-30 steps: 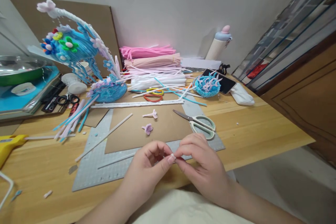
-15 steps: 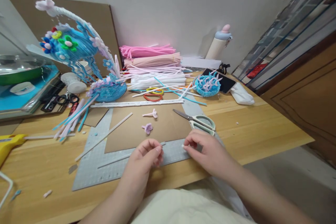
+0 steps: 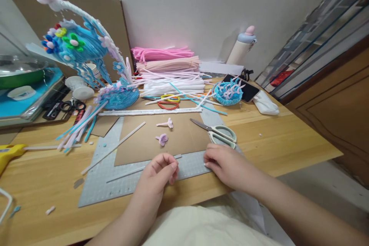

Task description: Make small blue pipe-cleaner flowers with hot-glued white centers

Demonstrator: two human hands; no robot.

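Observation:
Over the front of the grey cutting mat (image 3: 95, 182), my left hand (image 3: 161, 173) is closed, thumb against curled fingers; whatever it may hold is hidden. My right hand (image 3: 221, 165) is closed low over the mat's right part, with a small white bit (image 3: 205, 165) at its fingertips. Just behind that hand lie scissors (image 3: 221, 133) with pale green handles, blades apart. Two small pipe-cleaner flowers, a pale pink one (image 3: 169, 123) and a lilac one (image 3: 163, 139), lie on the brown cardboard (image 3: 138, 146). A thin grey strip (image 3: 127, 175) passes beside my left hand.
A blue pipe-cleaner sculpture (image 3: 121, 98) with flowers stands at the left back. Bundles of pink and white pipe cleaners (image 3: 173, 86) lie along the wall. A blue basket-like piece (image 3: 229, 94), a phone (image 3: 250, 91) and a bottle (image 3: 240, 50) are right; a yellow glue gun (image 3: 11, 153) is left.
My right hand has moved slightly right and down toward the mat, with the white bit still at its fingertips. My left hand has barely moved. The view has shifted a little.

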